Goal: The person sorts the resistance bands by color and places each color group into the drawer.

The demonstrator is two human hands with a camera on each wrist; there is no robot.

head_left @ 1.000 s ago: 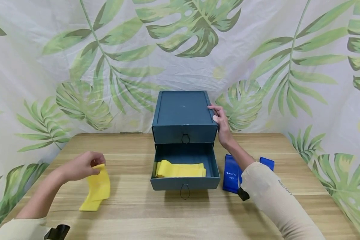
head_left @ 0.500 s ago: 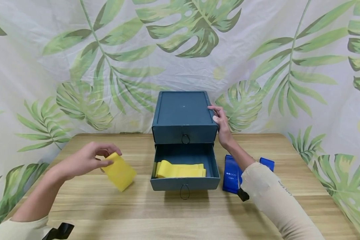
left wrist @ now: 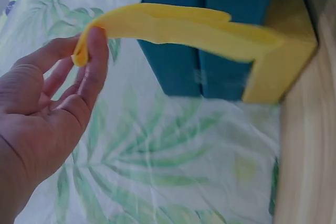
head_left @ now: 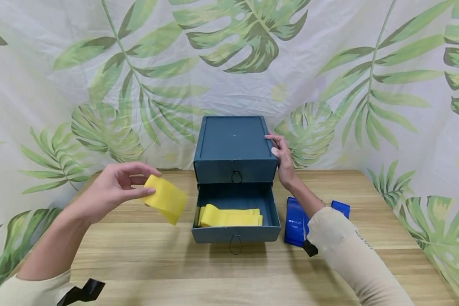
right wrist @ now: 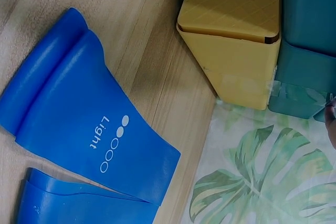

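Note:
My left hand point(head_left: 112, 187) pinches one end of a folded yellow resistance band point(head_left: 166, 197) between thumb and fingers, above the table left of a dark blue drawer box point(head_left: 233, 138). In the left wrist view the yellow band point(left wrist: 168, 27) stretches out from the fingertips, with its far end hanging down. The box's pulled-out lower drawer point(head_left: 236, 233) contains another folded yellow band point(head_left: 231, 216). My right hand point(head_left: 284, 160) rests against the box's right side, fingers on the top edge. Only a bit of that hand point(right wrist: 331, 124) shows in the right wrist view.
A blue resistance band point(right wrist: 100, 108) marked "Light" lies folded on the wooden table point(head_left: 157, 272), right of the drawer and partly under the right forearm. Below the teal sections stands a mustard-yellow section point(right wrist: 231, 40). A leaf-print cloth point(head_left: 229, 85) hangs behind.
My left hand has lifted the yellow band off the table and carried it up and rightward, closer to the drawer. My right hand and the box have stayed put.

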